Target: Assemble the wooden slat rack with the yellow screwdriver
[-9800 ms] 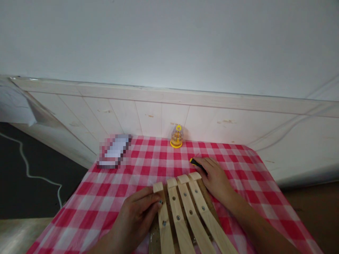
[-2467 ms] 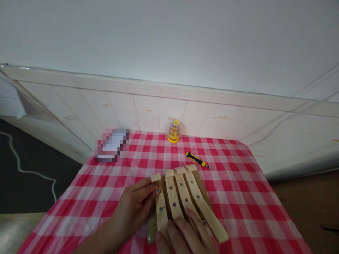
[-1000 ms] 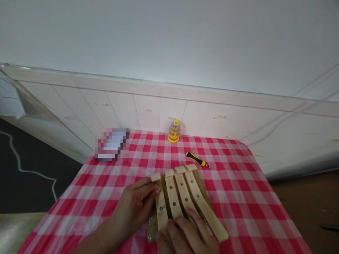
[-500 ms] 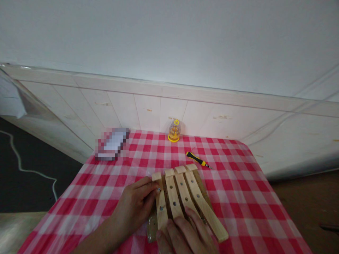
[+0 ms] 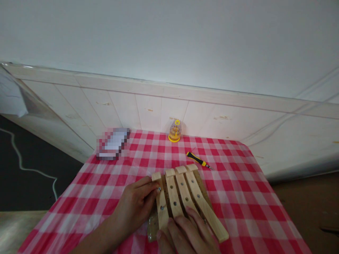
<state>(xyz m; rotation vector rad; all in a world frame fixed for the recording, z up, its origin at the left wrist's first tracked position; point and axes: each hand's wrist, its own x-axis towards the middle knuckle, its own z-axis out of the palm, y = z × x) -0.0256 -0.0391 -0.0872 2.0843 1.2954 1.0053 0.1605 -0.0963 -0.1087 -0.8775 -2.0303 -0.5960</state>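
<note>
Several pale wooden strips (image 5: 174,192) with curved ends lie side by side on a brownish board (image 5: 152,231). Screw heads show along each strip. At the upper part of the leftmost strip, my left hand (image 5: 137,203) pinches a small screw (image 5: 159,189) between thumb and finger. A second screw (image 5: 162,208) sits lower in that same strip. My right hand (image 5: 185,234) lies over the lower ends of the strips, its fingers spread and pressing on the wood. Those fingers hide part of the strips and board.
Beyond the strips lies a yellow and black screwdriver (image 5: 199,160). A clear, yellow-based case of bits (image 5: 174,131) stands near the wall. A blurred-out flat object (image 5: 113,144) is at the back left. The table has a red and white checked cloth (image 5: 243,197).
Almost nothing differs. The view has shifted very slightly; both hands keep their places on the wooden strips.
</note>
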